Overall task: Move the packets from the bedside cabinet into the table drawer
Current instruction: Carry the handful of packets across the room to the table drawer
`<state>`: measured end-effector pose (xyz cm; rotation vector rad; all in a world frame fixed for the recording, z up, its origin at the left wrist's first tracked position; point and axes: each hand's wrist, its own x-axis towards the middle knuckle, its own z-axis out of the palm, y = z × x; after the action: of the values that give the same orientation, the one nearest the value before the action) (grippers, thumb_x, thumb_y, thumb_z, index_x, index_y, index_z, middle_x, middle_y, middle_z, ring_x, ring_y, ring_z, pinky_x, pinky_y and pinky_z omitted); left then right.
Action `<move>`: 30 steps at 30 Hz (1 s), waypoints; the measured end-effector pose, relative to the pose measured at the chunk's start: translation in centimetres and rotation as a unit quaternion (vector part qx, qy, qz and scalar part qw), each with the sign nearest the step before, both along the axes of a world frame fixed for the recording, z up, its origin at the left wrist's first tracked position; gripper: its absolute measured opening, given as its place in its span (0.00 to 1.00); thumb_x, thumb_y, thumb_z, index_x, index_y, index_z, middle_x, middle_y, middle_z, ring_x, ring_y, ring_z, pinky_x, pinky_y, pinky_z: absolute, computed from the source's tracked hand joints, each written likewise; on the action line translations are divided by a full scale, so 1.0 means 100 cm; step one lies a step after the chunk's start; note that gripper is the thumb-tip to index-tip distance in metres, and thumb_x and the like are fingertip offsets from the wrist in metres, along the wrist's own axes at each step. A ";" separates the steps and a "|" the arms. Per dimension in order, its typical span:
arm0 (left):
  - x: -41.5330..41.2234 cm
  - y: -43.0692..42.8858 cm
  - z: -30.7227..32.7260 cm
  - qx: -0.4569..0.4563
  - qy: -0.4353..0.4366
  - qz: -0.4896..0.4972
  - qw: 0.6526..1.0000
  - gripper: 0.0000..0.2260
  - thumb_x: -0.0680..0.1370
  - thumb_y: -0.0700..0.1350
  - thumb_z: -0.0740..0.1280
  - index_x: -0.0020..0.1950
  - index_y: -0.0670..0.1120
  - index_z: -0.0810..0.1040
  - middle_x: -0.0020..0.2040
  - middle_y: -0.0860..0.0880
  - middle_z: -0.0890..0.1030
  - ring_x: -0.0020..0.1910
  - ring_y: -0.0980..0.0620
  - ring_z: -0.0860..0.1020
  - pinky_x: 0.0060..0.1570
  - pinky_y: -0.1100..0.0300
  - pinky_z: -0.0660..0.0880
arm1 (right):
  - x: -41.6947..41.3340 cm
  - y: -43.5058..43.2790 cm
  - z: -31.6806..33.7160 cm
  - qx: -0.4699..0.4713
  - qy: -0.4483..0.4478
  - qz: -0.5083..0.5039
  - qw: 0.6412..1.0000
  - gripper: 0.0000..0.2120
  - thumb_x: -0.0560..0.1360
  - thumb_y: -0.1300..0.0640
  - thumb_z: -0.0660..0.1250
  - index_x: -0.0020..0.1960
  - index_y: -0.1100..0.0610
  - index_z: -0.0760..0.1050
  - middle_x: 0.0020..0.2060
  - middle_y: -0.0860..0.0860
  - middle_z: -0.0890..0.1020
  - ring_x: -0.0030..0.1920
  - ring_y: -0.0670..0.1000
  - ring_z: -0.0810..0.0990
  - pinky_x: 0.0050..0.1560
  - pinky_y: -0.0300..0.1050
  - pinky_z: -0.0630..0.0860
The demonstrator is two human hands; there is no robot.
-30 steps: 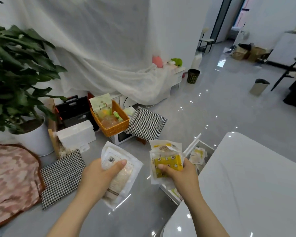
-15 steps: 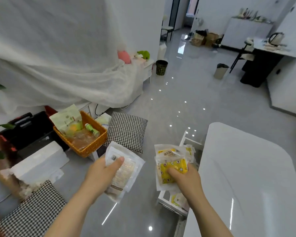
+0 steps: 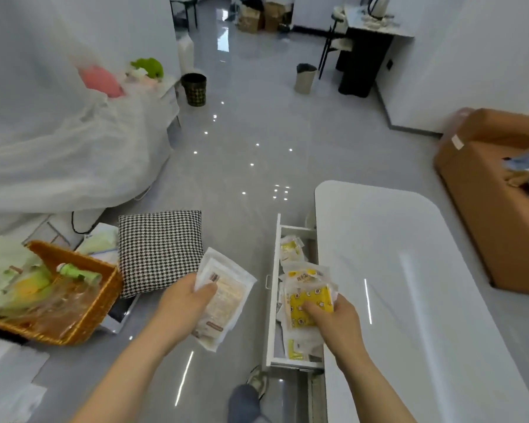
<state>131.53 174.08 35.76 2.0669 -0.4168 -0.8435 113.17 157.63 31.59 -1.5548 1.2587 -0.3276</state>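
Right hand [image 3: 336, 323] grips yellow packets [image 3: 312, 302], left hand [image 3: 184, 303] a pale packet [image 3: 228, 296]; print illegible.

A single wide-angle camera rides on the person's head, facing forward and tilted steeply down. Both forearms enter from the bottom edge; the left hand [image 3: 186, 300] gripping a pale packet [image 3: 229, 294] and the right hand [image 3: 338, 325] gripping a yellow packet [image 3: 315, 296] sit nearest the lens, at lower centre. The open table drawer [image 3: 271, 315] and white table top [image 3: 409, 285] lie close below, at lower right. A shoe [image 3: 258, 381] shows at bottom centre. The floor [image 3: 257, 166] recedes up the middle to a distant black desk [image 3: 364, 62] at upper right.
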 end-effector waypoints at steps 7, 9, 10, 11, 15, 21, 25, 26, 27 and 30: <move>0.044 -0.110 -0.013 0.051 -0.060 -0.114 0.990 0.09 0.76 0.50 0.65 0.43 0.46 0.80 0.40 0.49 0.83 0.41 0.49 0.81 0.41 0.51 0.79 | 0.015 -0.088 -0.011 -0.001 0.005 -0.082 0.997 0.02 0.70 0.59 0.72 0.42 0.56 0.79 0.36 0.50 0.84 0.38 0.49 0.83 0.42 0.47 0.79; 0.053 -0.138 -0.020 0.060 -0.060 -0.132 0.988 0.07 0.77 0.48 0.65 0.42 0.48 0.79 0.39 0.51 0.82 0.40 0.52 0.80 0.35 0.58 0.76 | 0.016 -0.107 -0.014 0.000 0.010 -0.103 0.995 0.03 0.70 0.59 0.73 0.41 0.57 0.80 0.35 0.51 0.84 0.38 0.49 0.83 0.42 0.48 0.79; 0.057 -0.151 -0.023 0.063 -0.063 -0.142 0.986 0.06 0.77 0.46 0.65 0.42 0.48 0.79 0.39 0.52 0.82 0.39 0.54 0.80 0.33 0.60 0.73 | 0.017 -0.115 -0.015 0.003 0.012 -0.115 0.993 0.03 0.70 0.58 0.73 0.41 0.57 0.80 0.35 0.51 0.84 0.38 0.50 0.83 0.42 0.47 0.80; 0.060 -0.163 -0.026 0.066 -0.065 -0.154 0.984 0.06 0.77 0.46 0.65 0.42 0.49 0.79 0.39 0.52 0.82 0.38 0.55 0.80 0.32 0.62 0.72 | 0.016 -0.122 -0.015 0.006 0.013 -0.129 0.992 0.03 0.70 0.58 0.73 0.41 0.56 0.80 0.36 0.50 0.84 0.38 0.50 0.83 0.42 0.47 0.80; 0.066 -0.207 -0.034 0.074 -0.066 -0.213 0.972 0.07 0.78 0.45 0.65 0.41 0.50 0.78 0.38 0.53 0.81 0.37 0.57 0.79 0.31 0.64 0.69 | 0.012 -0.138 -0.017 0.017 0.009 -0.184 0.983 0.03 0.70 0.58 0.73 0.41 0.55 0.79 0.36 0.50 0.84 0.39 0.49 0.83 0.42 0.47 0.80; 0.084 -0.271 -0.054 0.106 -0.058 -0.313 0.942 0.06 0.77 0.46 0.66 0.43 0.47 0.81 0.41 0.47 0.83 0.42 0.47 0.81 0.44 0.54 0.77 | 0.011 -0.142 -0.024 0.041 0.018 -0.288 0.957 0.03 0.69 0.59 0.73 0.39 0.55 0.79 0.35 0.49 0.84 0.38 0.50 0.83 0.44 0.50 0.80; 0.099 -0.317 -0.072 0.126 -0.047 -0.382 0.914 0.07 0.77 0.47 0.66 0.44 0.45 0.82 0.41 0.46 0.83 0.43 0.46 0.81 0.46 0.53 0.77 | 0.021 -0.140 -0.028 0.049 0.030 -0.364 0.929 0.03 0.69 0.59 0.72 0.40 0.54 0.79 0.35 0.49 0.84 0.38 0.49 0.83 0.44 0.51 0.80; 0.104 -0.328 -0.076 0.131 -0.048 -0.397 0.907 0.08 0.77 0.47 0.67 0.44 0.45 0.82 0.41 0.46 0.83 0.42 0.46 0.81 0.46 0.52 0.77 | 0.025 -0.139 -0.029 0.054 0.038 -0.385 0.921 0.03 0.69 0.59 0.72 0.41 0.54 0.79 0.36 0.49 0.84 0.38 0.49 0.83 0.45 0.51 0.80; 0.110 -0.338 -0.080 0.135 -0.048 -0.411 0.900 0.08 0.77 0.47 0.67 0.44 0.45 0.82 0.41 0.46 0.84 0.42 0.46 0.81 0.45 0.52 0.77 | 0.030 -0.138 -0.031 0.059 0.042 -0.405 0.911 0.03 0.69 0.59 0.72 0.41 0.55 0.79 0.36 0.49 0.84 0.39 0.50 0.83 0.45 0.51 0.80; 0.126 -0.371 -0.091 0.134 -0.046 -0.462 0.875 0.06 0.77 0.47 0.67 0.45 0.46 0.82 0.41 0.46 0.84 0.41 0.47 0.81 0.44 0.53 0.78 | 0.050 -0.133 -0.036 0.073 0.047 -0.455 0.886 0.03 0.69 0.59 0.73 0.40 0.55 0.79 0.35 0.49 0.84 0.38 0.50 0.83 0.45 0.51 0.80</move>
<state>144.15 136.99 26.66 2.1261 -1.4874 -1.4042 118.21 144.35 28.02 -0.7610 1.9920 -0.7313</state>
